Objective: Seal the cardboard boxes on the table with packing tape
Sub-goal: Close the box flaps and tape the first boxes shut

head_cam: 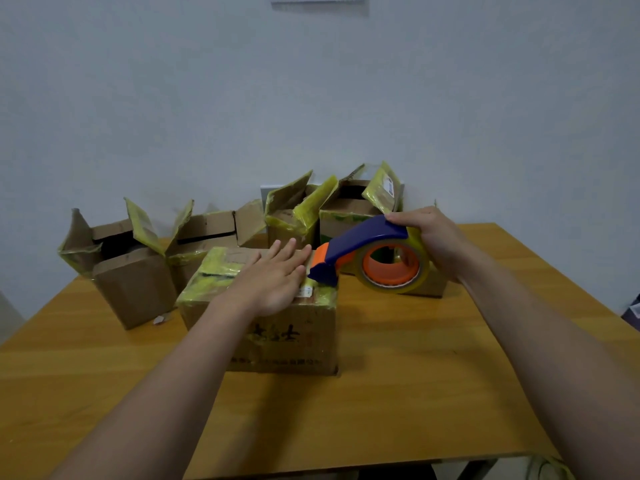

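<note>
Table (pixel 398 393): wooden, fills the lower frame.
Open boxes (pixel 135 289): along the back, centre-left to centre, flaps up.
Closed box (pixel 294 341): centre frame, worn yellow tape on top, black print on front.
Tape dispenser (pixel 363 247): blue and orange with a yellowish roll, right of centre, nose on the closed box's right top edge.
Left hand (pixel 273 282): flat, fingers straight, pressing the box top beside the nose.
Right hand (pixel 433 237): wrapped round the dispenser's rear.

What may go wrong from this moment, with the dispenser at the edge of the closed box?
1. The left hand lies flat on the box, its fingers right beside the tape dispenser nose; tape or its cutter may catch them.
2. The box top carries wrinkled old yellow tape, so new tape may bond poorly.
</note>
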